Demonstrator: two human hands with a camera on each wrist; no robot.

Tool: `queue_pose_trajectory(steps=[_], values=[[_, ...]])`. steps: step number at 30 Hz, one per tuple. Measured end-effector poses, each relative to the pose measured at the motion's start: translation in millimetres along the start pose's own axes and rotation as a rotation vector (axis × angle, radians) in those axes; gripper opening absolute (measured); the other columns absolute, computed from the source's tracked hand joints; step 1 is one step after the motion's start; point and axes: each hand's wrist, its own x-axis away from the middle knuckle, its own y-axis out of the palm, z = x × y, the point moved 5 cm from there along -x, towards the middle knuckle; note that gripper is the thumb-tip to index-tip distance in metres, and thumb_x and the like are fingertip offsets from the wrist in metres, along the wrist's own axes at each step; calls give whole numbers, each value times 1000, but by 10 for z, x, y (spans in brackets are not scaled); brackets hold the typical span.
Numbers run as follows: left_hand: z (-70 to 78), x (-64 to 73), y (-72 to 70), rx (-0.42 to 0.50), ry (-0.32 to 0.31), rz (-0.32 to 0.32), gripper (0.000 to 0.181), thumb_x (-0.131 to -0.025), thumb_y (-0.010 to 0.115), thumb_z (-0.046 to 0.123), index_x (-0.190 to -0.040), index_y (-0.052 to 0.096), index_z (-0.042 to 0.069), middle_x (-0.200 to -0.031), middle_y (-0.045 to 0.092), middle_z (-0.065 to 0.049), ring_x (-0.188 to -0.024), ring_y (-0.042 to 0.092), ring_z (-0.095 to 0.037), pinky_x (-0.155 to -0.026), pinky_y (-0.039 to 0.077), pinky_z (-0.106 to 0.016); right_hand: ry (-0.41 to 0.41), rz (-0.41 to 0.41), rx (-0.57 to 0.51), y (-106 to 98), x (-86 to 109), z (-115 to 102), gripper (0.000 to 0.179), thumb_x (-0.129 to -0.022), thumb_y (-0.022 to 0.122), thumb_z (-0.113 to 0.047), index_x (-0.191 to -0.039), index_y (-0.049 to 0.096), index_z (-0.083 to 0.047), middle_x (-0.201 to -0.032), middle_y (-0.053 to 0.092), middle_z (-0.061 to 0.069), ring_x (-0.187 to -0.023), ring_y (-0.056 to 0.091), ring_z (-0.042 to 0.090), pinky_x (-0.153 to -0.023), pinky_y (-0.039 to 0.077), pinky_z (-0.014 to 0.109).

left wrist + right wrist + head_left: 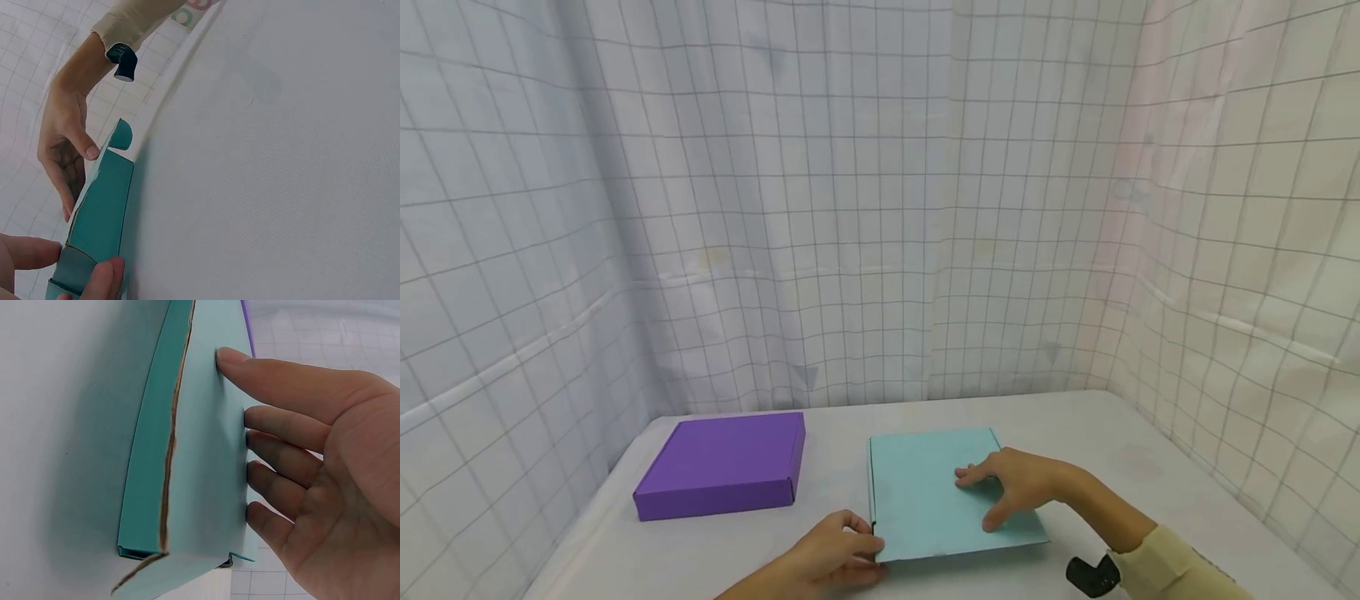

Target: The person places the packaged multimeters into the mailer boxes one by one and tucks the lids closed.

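A flat turquoise cardboard box (pixel 940 500) lies on the white table, its lid down over the base. The lid's near edge juts out above the darker teal front wall (pixel 147 462), and a rounded tab (pixel 122 134) sticks out at the right end in the left wrist view. My left hand (pixel 838 550) pinches the near left corner, one finger (pixel 37 253) at the lid's edge and others at the front wall. With fingers spread, my right hand (pixel 1022 483) rests its fingertips on top of the lid, toward the right side.
A closed purple box (pixel 722 458) lies to the left of the turquoise one, apart from it. White grid-patterned curtains (pixel 865 208) stand behind the table and at both sides. A black wrist device (pixel 1093 575) sits by the right sleeve.
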Motion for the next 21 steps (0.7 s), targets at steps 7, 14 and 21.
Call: queue_pose_trajectory(steps=[7, 14, 21], values=[[-2, 16, -15, 8, 12, 17, 37, -81, 68, -1, -102, 38, -7, -94, 53, -24, -80, 64, -27, -73, 54, -37, 7, 2, 8, -1, 9, 0, 71, -70, 75, -49, -130, 56, -18, -136, 45, -8, -130, 34, 26, -102, 29, 51], [16, -18, -42, -57, 8, 47, 43, -78, 72, -1, -104, 39, -6, -94, 53, -22, -79, 63, -24, -72, 54, -38, 1, 7, 1, 6, 20, 20, 72, -70, 75, -49, -131, 55, -18, -136, 44, -8, -130, 35, 24, -103, 29, 50], [10, -39, -71, -132, 53, 41, 41, -78, 73, 1, -102, 41, -5, -91, 56, -20, -78, 64, -27, -69, 54, -39, -34, 40, -3, 32, 36, 53, 70, -73, 72, -51, -132, 54, -18, -137, 44, -7, -129, 36, 22, -103, 29, 49]])
